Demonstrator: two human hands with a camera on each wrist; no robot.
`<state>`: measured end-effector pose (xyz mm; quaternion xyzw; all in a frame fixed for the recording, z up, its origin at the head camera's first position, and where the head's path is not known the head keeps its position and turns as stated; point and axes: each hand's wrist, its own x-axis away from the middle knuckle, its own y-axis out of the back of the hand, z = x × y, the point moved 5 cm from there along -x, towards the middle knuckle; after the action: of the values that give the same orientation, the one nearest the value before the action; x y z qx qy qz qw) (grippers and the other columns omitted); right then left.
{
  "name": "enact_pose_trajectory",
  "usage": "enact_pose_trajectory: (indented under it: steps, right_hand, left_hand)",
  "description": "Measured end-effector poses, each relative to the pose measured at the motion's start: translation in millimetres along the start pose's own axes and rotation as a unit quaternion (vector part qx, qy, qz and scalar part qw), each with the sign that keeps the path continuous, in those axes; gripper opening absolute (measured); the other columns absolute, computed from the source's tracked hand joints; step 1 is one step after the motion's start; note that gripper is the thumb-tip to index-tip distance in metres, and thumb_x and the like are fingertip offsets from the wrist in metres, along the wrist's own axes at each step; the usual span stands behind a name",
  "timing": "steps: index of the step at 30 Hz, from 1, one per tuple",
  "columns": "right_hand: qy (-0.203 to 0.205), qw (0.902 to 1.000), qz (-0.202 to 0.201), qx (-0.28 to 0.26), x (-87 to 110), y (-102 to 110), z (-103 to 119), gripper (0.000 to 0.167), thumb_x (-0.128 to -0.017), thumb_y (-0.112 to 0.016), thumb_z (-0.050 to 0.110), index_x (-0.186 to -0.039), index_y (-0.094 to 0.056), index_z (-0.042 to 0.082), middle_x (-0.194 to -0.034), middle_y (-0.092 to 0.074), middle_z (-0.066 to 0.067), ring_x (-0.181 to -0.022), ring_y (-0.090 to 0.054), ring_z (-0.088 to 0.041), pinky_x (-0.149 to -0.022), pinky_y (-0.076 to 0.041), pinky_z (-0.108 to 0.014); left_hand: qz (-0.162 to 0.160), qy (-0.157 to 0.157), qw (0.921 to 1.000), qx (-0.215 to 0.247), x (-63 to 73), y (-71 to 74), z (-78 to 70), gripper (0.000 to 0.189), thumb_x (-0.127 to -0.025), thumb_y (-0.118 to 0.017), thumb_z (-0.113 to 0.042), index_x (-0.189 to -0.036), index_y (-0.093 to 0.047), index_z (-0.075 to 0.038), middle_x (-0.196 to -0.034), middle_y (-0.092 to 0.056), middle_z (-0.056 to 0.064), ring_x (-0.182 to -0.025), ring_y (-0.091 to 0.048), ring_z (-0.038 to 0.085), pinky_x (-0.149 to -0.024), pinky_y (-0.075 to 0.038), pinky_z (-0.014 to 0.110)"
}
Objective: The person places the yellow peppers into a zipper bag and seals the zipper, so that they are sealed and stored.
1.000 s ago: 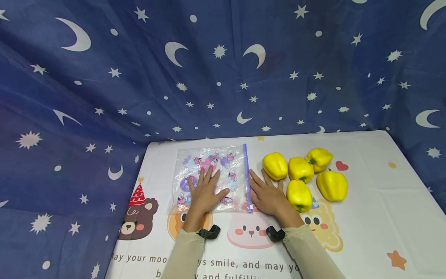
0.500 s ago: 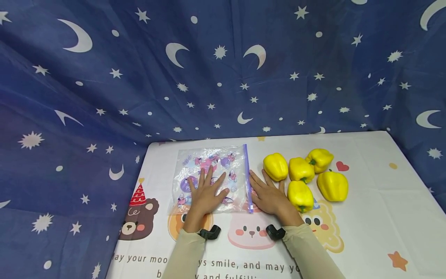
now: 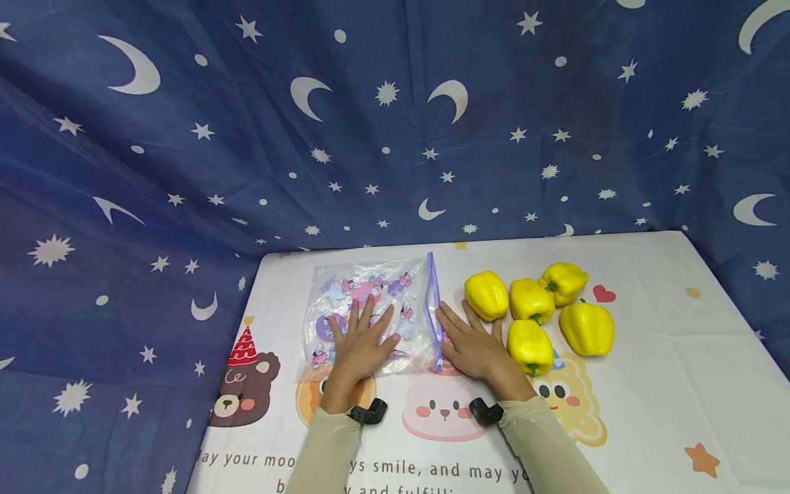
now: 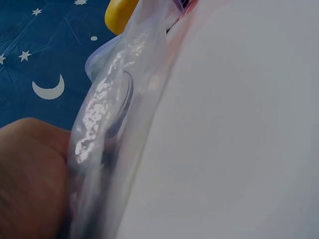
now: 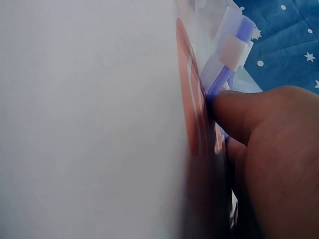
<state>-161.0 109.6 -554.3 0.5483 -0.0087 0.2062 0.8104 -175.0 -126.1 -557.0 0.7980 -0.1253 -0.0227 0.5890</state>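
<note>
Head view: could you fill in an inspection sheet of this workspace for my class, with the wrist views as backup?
Surface: white cloth printed with cartoon characters and lettering.
Job's things: clear printed bag lying flat, its purple zip edge facing right and showing a narrow gap; five yellow peppers grouped to its right.
Clutter: nothing seen.
Hands: left hand spread on the bag; right hand spread at the zip edge, close to the peppers; contact with them unclear.
Wrists: a black device on each.
Cables: nothing seen.
Surroundings: blue fabric with moons and stars.
</note>
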Motion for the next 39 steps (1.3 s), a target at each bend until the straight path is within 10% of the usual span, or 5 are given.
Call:
enact_pose_trajectory:
  steps: [17,39]
  right_hand:
    - [0.004,0.9999,-0.007,-0.007,1.5,3,3,0.069,-0.103,-0.046,0.052,-0.164,-0.020,0.031,-0.172,-0.010,0.015,-0.161,0.002,-0.028,-0.110,0.017,-0.080]
    - [-0.005,0.9994,-0.032,0.013,2.4,3,6,0.070,-0.102,-0.046,0.058,-0.163,-0.025,0.030,-0.171,-0.014,0.015,-0.161,-0.002,-0.029,-0.112,0.009,-0.082]
  left_hand:
    - [0.021,0.044,0.9988,0.008,0.7,0.8,7.2,0.065,-0.103,-0.017,-0.069,-0.160,-0.030,-0.040,-0.173,0.010,-0.007,-0.159,0.018,0.032,-0.113,0.018,0.076]
    - [0.019,0.044,0.9988,0.003,2.4,1.3,12.3,0.057,-0.107,-0.023,-0.056,-0.162,-0.013,-0.044,-0.173,0.004,-0.012,-0.158,0.018,0.033,-0.105,0.025,0.079]
